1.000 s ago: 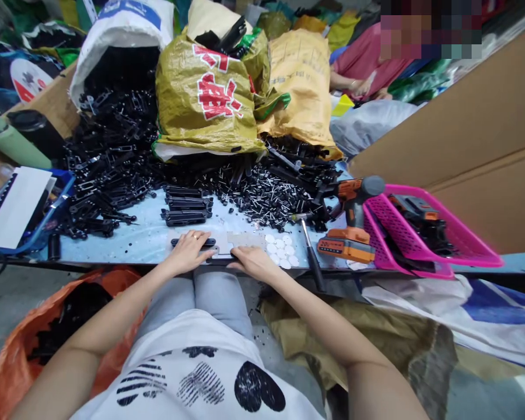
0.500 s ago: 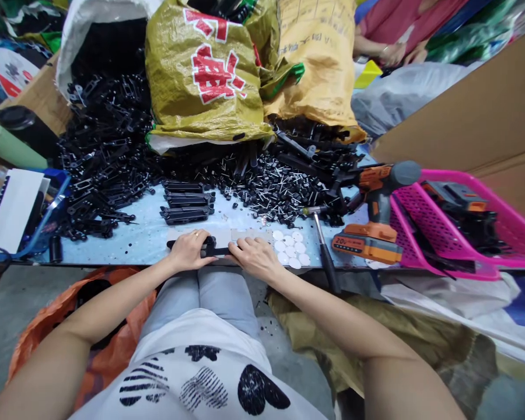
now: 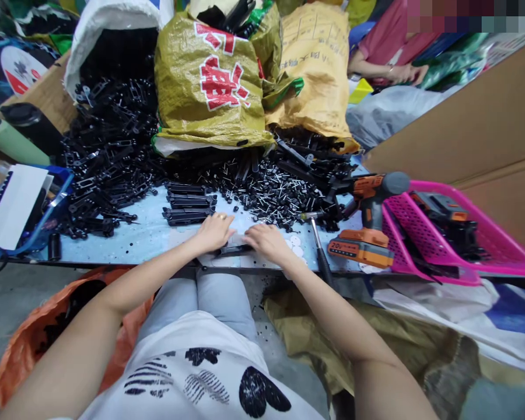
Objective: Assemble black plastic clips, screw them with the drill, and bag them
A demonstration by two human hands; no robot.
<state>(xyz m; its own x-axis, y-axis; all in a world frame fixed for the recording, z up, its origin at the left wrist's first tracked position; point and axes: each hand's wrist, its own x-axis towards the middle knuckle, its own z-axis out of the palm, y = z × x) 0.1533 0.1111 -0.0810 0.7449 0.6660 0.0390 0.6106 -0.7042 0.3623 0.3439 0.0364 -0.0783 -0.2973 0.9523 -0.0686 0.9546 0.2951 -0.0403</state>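
Note:
My left hand [image 3: 213, 231] and my right hand [image 3: 266, 241] lie side by side on the pale blue table [image 3: 149, 236], just past a flat black plastic part [image 3: 233, 249] at the front edge. Both hands reach toward the pile of small black pins with metal tips [image 3: 275, 195]. Their fingertips point away from me, so whether they pinch anything is hidden. A stack of long black parts [image 3: 187, 203] sits just beyond my left hand. White round discs [image 3: 296, 245] lie beside my right hand.
An orange cordless drill [image 3: 367, 216] and a screwdriver [image 3: 319, 248] lie to the right, next to a pink basket [image 3: 455, 233]. Yellow sacks [image 3: 210, 81] and heaps of black parts [image 3: 109, 151] fill the back. Another person's arms show at the far right.
Both hands have moved forward off the black part, toward the pile of pins. The part now lies uncovered behind them.

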